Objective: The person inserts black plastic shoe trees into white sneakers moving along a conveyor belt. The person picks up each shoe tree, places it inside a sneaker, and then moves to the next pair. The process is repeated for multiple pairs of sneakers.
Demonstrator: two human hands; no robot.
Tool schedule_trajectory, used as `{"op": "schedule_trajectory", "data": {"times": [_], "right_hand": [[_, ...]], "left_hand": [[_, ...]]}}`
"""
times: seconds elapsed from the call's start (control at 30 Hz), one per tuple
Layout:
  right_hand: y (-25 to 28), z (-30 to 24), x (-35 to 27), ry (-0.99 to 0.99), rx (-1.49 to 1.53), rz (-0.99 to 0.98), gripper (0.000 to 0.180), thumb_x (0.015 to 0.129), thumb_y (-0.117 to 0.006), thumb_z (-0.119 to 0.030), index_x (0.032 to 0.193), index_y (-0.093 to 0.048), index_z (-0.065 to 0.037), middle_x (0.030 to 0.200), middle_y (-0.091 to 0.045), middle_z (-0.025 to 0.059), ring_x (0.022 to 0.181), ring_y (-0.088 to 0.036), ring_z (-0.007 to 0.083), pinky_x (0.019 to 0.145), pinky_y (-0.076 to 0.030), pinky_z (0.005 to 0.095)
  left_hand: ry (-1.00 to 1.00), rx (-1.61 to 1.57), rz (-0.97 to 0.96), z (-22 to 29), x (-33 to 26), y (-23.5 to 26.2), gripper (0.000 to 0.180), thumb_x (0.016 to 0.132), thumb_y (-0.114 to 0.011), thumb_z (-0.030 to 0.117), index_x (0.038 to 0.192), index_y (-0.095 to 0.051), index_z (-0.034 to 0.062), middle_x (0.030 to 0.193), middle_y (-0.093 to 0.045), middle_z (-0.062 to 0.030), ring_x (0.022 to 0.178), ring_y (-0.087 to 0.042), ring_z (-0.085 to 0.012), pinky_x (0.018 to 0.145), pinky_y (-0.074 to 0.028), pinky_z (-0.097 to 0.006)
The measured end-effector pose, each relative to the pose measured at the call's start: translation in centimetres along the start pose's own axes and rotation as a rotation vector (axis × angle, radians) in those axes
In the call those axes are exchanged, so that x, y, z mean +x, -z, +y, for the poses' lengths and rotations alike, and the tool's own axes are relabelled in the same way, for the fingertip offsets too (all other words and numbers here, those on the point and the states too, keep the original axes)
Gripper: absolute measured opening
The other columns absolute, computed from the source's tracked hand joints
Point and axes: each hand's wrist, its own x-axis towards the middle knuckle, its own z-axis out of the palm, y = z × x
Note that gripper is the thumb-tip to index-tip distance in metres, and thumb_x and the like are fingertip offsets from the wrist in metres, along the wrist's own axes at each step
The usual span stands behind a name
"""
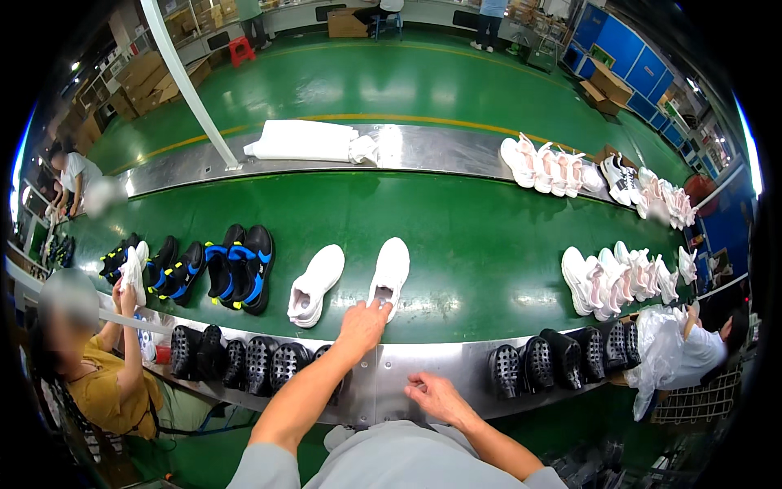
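Note:
Two white shoes stand on the green conveyor belt (481,261) in front of me, toes pointing away. My left hand (364,324) is closed at the heel of the right-hand white sneaker (391,267), its fingertips at the shoe's opening. The other white shoe (317,284) sits a little to the left, untouched. My right hand (440,398) is held over the near metal edge (423,364), fingers loosely apart, with nothing in it.
Black-and-blue shoes (252,269) stand left on the belt; several white shoes (580,281) stand right. Black shoe lasts (287,367) line the near edge on both sides. A white roll (305,142) lies on the far ledge. A co-worker in yellow (106,367) holds a white shoe at left.

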Motion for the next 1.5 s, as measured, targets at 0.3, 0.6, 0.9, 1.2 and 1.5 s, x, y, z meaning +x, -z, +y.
{"op": "schedule_trajectory", "data": {"times": [0.3,0.6,0.9,1.2,1.5], "right_hand": [[2.2,1.2,-2.1,-0.147,0.038,0.084,0.047,0.096,-0.067,-0.036,0.126,-0.066,0.0,0.119,-0.072,0.0196,0.109,-0.07,0.0298,0.091,-0.055,0.0392],[5.7,-0.2,-0.1,0.137,-0.1,0.09,0.043,0.094,-0.068,-0.035,0.116,-0.067,0.001,0.11,-0.07,0.0241,0.101,-0.069,0.0387,0.088,-0.054,0.0445],[33.5,6.7,1.7,-0.329,-0.635,0.625,0.055,0.087,-0.07,-0.044,0.108,-0.071,0.006,0.106,-0.071,0.0292,0.104,-0.068,0.043,0.091,-0.054,0.0482],[47.9,24.2,1.6,-0.979,-0.383,0.706,0.078,0.07,-0.085,-0.034,0.136,-0.059,-0.001,0.14,-0.061,0.0194,0.127,-0.061,0.0342,0.108,-0.049,0.0419],[50.0,29.2,5.4,-0.586,-0.357,1.028,0.091,0.063,-0.09,-0.041,0.13,-0.055,0.01,0.125,-0.065,0.0298,0.115,-0.066,0.0415,0.098,-0.053,0.0456]], "left_hand": [[0.057,0.063,-0.083,-5.3,0.2,-2.1,0.027,0.084,-0.062,0.003,0.111,-0.056,0.0039,0.093,-0.072,-0.0186,0.087,-0.073,-0.0368,0.074,-0.058,-0.047],[0.233,0.328,-0.091,-4.3,-2.2,-1.4,0.026,0.083,-0.071,0.016,0.106,-0.064,0.0056,0.097,-0.068,-0.0165,0.086,-0.071,-0.0328,0.071,-0.056,-0.043],[-0.044,-0.319,-0.053,7.1,-2.7,3.8,0.033,0.083,-0.078,0.023,0.11,-0.069,0.0057,0.099,-0.071,-0.0201,0.094,-0.068,-0.04,0.08,-0.055,-0.05],[0.151,-0.424,-0.259,7.9,-7.8,0.0,0.035,0.083,-0.078,0.019,0.113,-0.071,0.0028,0.099,-0.074,-0.0186,0.088,-0.073,-0.0347,0.08,-0.058,-0.043],[0.158,-0.439,-0.265,10.2,-8.6,0.6,0.032,0.092,-0.069,0.022,0.119,-0.067,0.0044,0.108,-0.071,-0.0222,0.099,-0.067,-0.0431,0.086,-0.054,-0.049]]}}
